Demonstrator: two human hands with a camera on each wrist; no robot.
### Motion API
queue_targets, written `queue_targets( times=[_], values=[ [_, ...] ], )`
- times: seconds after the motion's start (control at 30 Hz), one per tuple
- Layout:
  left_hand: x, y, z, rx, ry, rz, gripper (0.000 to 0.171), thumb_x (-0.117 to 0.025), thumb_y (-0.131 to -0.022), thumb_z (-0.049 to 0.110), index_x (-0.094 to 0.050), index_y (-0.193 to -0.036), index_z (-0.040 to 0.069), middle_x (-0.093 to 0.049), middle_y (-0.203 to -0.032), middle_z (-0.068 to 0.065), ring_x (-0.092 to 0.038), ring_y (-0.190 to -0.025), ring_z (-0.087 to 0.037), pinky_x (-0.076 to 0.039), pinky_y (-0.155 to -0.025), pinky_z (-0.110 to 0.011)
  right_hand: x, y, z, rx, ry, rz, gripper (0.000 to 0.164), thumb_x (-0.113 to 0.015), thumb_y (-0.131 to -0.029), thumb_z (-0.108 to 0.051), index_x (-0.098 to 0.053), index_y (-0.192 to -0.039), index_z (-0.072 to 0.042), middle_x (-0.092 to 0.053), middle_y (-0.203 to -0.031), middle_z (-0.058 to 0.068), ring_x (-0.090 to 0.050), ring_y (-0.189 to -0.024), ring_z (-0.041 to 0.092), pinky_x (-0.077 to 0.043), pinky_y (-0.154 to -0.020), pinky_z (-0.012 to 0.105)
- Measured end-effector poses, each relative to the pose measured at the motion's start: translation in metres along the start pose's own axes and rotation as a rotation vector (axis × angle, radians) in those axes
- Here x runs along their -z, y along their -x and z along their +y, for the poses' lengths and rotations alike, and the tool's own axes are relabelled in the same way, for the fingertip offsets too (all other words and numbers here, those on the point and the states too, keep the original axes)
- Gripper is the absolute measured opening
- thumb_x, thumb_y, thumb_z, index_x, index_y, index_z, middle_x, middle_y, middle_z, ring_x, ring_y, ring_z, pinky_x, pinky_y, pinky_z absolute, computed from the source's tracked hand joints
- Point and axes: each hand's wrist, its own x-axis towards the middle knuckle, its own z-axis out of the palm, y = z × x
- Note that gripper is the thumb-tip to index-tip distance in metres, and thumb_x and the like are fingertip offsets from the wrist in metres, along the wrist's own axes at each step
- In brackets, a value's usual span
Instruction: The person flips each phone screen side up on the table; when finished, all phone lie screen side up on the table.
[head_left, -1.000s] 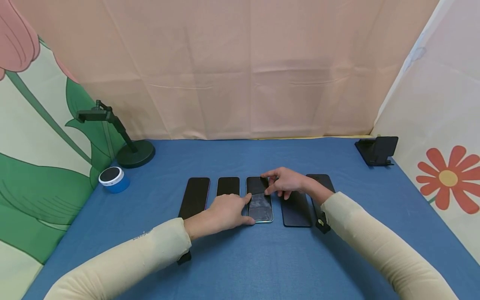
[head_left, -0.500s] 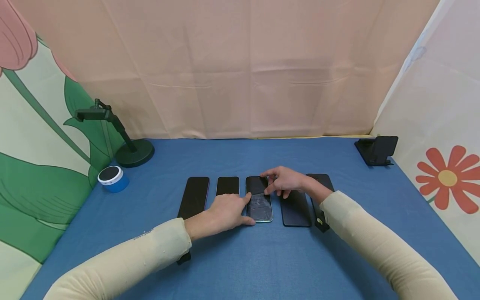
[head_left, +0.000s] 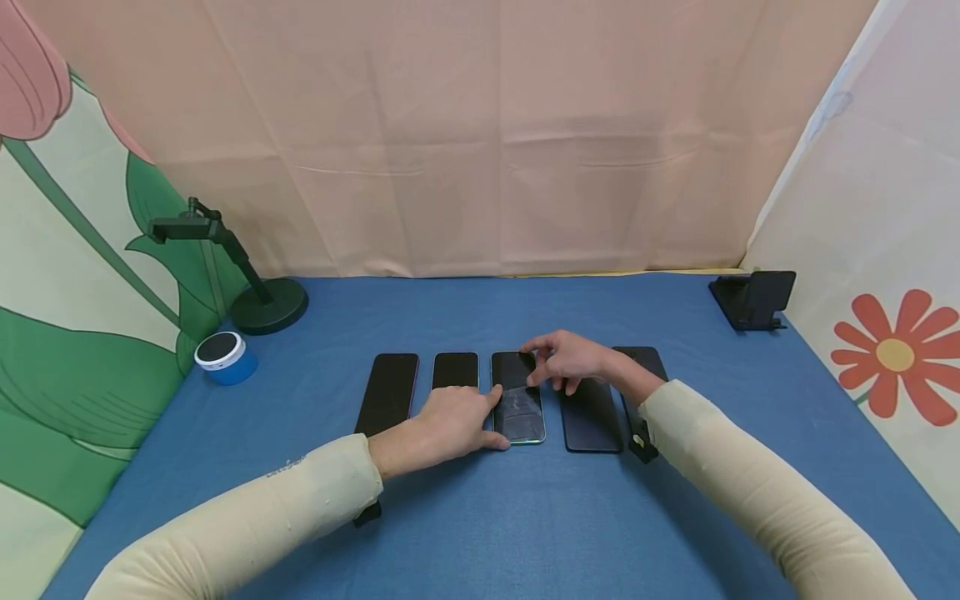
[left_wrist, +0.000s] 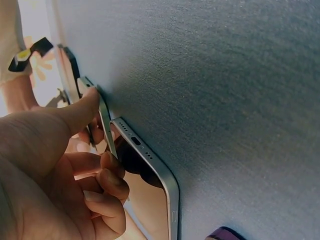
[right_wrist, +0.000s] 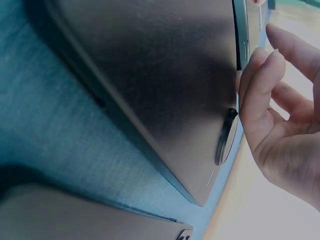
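Observation:
Several phones lie in a row on the blue cloth. The middle phone [head_left: 519, 417] is face up, its lower screen a smudgy grey. My left hand [head_left: 453, 417] lies over the lower part of the second phone [head_left: 456, 369]; its index fingertip is at the middle phone's left edge and its thumb at the lower left corner. In the left wrist view that thumb [left_wrist: 87, 107] points straight along it, the other fingers loosely bent. Reaching across the fourth phone [head_left: 591, 421], my right hand [head_left: 572, 358] has its index fingertip at the middle phone's top right and its thumb at the right edge.
The leftmost phone [head_left: 386, 392] is partly under my left wrist; my right forearm crosses the rightmost phone [head_left: 645, 360]. At the left stand a dark stand with a round base [head_left: 270, 308] and a blue and white jar [head_left: 228, 360]. A black phone stand [head_left: 753, 302] is at the back right.

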Motion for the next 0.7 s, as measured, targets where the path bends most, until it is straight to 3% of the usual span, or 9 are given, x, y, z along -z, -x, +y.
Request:
queue_targets(
  times=[0.37,0.7],
  values=[
    [0.0014,-0.0019,-0.0011,-0.009,-0.004,-0.029,0.084,-0.067,-0.083,0.068,-0.051,-0.149,0.018,-0.072,-0.119,-0.007,-0.067,-0.094,-0.017,-0.056,-0.068,-0.037,-0.0006,0.0022,-0.0021,-0.013,0.025,0.003,0.065,-0.074,-0.091,-0.020,-0.047,-0.150,-0.011,-0.060,-0.087,0.007,-0.054,-0.059,0.015,-0.051,-0.050,0.029],
    [0.0029,-0.0046,-0.0003,-0.013,-0.008,-0.044,0.084,-0.069,-0.082,0.067,-0.052,-0.148,0.018,-0.074,-0.104,-0.006,-0.060,-0.077,-0.014,-0.049,-0.055,-0.032,-0.0004,0.0015,-0.0015,-0.020,0.040,-0.006,0.067,-0.074,-0.091,-0.023,-0.046,-0.151,-0.012,-0.061,-0.087,0.010,-0.054,-0.058,0.015,-0.051,-0.051,0.030]
  ],
)
